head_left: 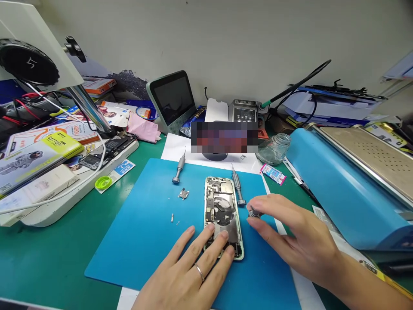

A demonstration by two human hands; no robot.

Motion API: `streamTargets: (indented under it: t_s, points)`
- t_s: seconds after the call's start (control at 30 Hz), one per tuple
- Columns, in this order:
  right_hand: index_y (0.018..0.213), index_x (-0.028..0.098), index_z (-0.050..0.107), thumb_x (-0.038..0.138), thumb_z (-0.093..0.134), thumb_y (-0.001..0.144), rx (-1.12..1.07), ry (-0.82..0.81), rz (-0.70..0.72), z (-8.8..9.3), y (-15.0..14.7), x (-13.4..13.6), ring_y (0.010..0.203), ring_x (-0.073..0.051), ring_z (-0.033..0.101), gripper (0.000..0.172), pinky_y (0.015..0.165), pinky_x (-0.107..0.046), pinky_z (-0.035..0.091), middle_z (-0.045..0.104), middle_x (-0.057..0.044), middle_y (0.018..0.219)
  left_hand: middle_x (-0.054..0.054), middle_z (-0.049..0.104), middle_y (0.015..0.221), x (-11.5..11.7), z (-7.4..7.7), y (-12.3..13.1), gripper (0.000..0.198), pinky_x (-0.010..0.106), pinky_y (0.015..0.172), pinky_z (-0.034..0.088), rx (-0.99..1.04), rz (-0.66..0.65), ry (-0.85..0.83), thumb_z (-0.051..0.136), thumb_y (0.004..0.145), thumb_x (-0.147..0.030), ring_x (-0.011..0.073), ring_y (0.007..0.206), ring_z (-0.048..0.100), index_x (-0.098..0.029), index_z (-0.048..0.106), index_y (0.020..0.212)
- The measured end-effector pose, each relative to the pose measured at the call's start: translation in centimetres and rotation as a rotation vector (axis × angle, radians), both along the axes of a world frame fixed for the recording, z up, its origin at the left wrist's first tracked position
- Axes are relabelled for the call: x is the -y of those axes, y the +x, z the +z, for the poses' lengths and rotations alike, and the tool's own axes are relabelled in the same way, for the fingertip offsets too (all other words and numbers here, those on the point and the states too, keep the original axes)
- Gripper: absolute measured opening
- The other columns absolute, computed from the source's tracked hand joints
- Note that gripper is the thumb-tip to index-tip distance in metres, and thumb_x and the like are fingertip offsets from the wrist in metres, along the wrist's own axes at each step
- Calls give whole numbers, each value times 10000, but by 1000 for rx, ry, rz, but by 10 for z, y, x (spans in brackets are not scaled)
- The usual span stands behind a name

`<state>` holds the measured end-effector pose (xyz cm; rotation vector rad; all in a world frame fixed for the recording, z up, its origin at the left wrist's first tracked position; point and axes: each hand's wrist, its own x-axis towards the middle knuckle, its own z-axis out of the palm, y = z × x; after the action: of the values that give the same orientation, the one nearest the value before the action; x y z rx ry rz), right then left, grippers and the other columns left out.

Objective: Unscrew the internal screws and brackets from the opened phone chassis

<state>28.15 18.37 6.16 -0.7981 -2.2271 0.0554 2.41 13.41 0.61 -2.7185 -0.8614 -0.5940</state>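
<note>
An opened smartphone [222, 206] lies on the blue mat [135, 232], its inner boards and battery area exposed. Spread flat, the fingers of my left hand [190, 271] rest on its lower end. To the right of the phone, my right hand [290, 232] pinches a small grey screwdriver [254, 212] between thumb and fingers; most of it is hidden. Another grey screwdriver [238, 186] lies close along the phone's upper right edge, and a further screwdriver [180, 168] is at the upper left. A small metal bracket [183, 193] and a tiny metal strip [172, 218] sit left of the phone.
A glass jar [274, 148] and a blue machine [335, 185] stand on the right. At the back are a screen device [172, 103] and a soldering station [244, 112]. Boxes [38, 159] and a microscope stand [87, 107] crowd the left.
</note>
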Motion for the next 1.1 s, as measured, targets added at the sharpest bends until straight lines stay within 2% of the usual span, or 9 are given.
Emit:
streamTargets:
  t_s: [0.17,0.33,0.5,0.6,0.7,0.8,1.0,1.1]
  points:
    - [1340,157,542,70,693,945,-49,0,24,-4,2,2,987,-169,770,432,935,-266,636,776,-89,1118,-5,585,1542,-3,-1,-3,464,464,1295,143,-55,-33,61,350,1134,-453,252,1402,515,-244,598,1466]
    - [1329,152,545,68,702,936,-40,8,38,-5,4,2,961,-186,776,432,880,-287,649,778,-100,1087,2,586,1540,-4,-2,-5,471,438,1274,234,-66,-41,80,360,1129,-468,258,1398,527,-248,595,1473]
    - [1365,153,527,64,709,928,-26,23,59,-4,3,3,946,-208,781,482,822,-309,668,784,-115,1092,6,624,1499,-3,-3,-2,440,453,1292,172,-21,-53,64,365,1132,-404,262,1366,556,-234,628,1441]
    - [1380,145,533,65,694,941,-11,60,48,-3,2,2,930,-193,780,475,847,-293,659,790,-115,1102,32,613,1508,-2,-3,-2,446,465,1283,181,-4,-49,39,360,1132,-401,279,1386,544,-228,616,1455]
    - [1339,147,574,61,685,946,-14,48,34,-2,2,2,979,-180,781,417,911,-266,641,795,-110,1101,58,588,1530,1,-2,-3,539,474,1260,221,10,-42,-4,318,1120,-530,306,1438,495,-240,577,1493]
    - [1296,171,603,80,697,942,-66,-13,34,-3,3,3,988,-186,787,377,909,-263,649,802,-94,1064,60,591,1527,3,2,-4,638,461,1240,254,17,-55,-45,309,1082,-649,313,1445,486,-238,579,1488]
    - [1373,186,553,70,706,931,-103,-63,37,-5,5,3,997,-196,789,481,883,-290,666,787,-103,1115,64,605,1513,2,7,-4,668,464,1197,331,2,-58,-64,319,1066,-683,317,1441,497,-232,579,1485]
    - [1357,170,557,62,694,933,-82,-39,50,-3,3,2,989,-199,785,458,870,-297,668,783,-108,1098,91,612,1501,2,5,-5,666,477,1132,414,-22,-64,-20,308,1074,-665,334,1418,520,-219,572,1493]
